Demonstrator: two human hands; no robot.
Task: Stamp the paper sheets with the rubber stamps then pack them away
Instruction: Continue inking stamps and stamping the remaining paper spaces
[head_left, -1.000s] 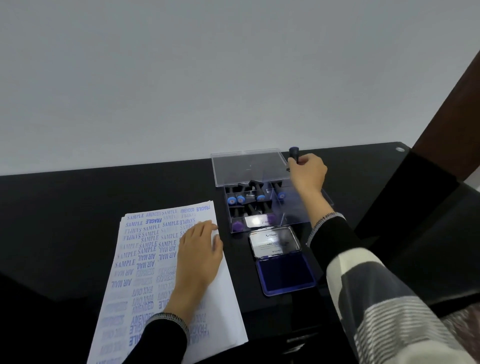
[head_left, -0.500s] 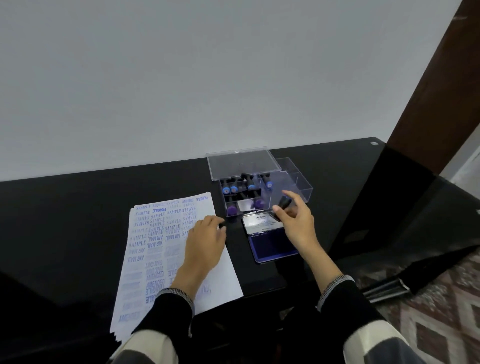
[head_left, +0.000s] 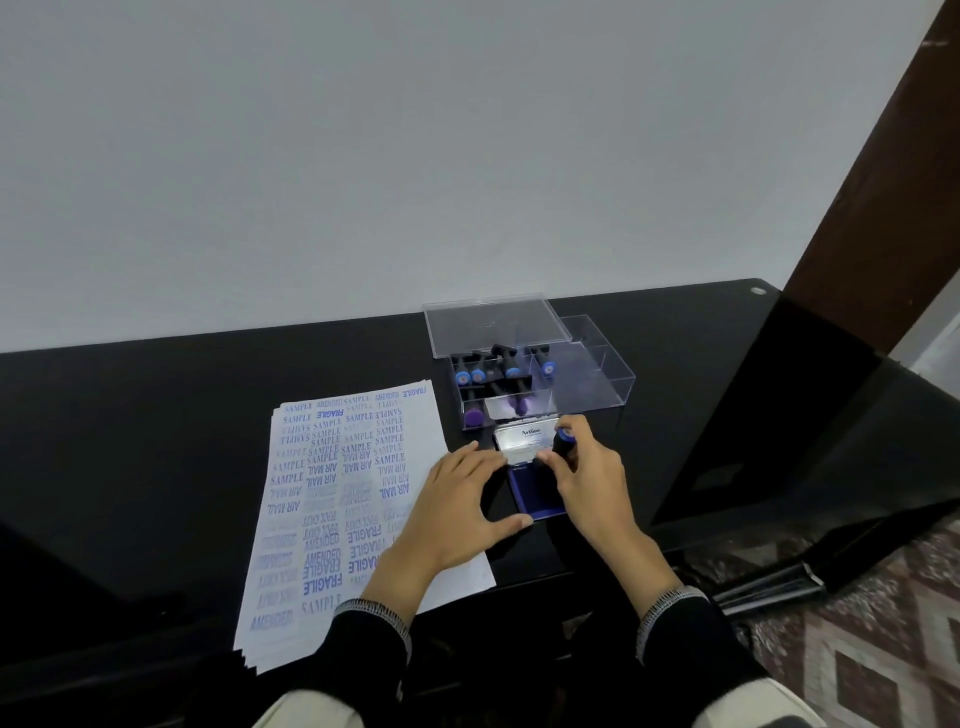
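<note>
A stack of white paper sheets (head_left: 332, 499), covered with blue stamped words, lies on the black table (head_left: 156, 415). To its right the blue ink pad (head_left: 527, 491) sits open, its silver lid (head_left: 524, 441) folded back. My right hand (head_left: 587, 480) grips a black rubber stamp (head_left: 562, 441) with a blue cap, held upright over the pad. My left hand (head_left: 462, 506) rests with straight fingers at the pad's left edge, thumb at its front corner. Behind stands a clear stamp box (head_left: 597, 379) holding several stamps (head_left: 483, 371).
The box's clear lid (head_left: 493, 327) leans open at the back. The table's right edge drops to a patterned floor (head_left: 883, 623), with a dark wooden post (head_left: 872, 182) at far right. A plain wall rises behind the table.
My right hand carried a stamp from the box down to the ink pad. My left hand slid off the paper rightwards to the pad's left edge.
</note>
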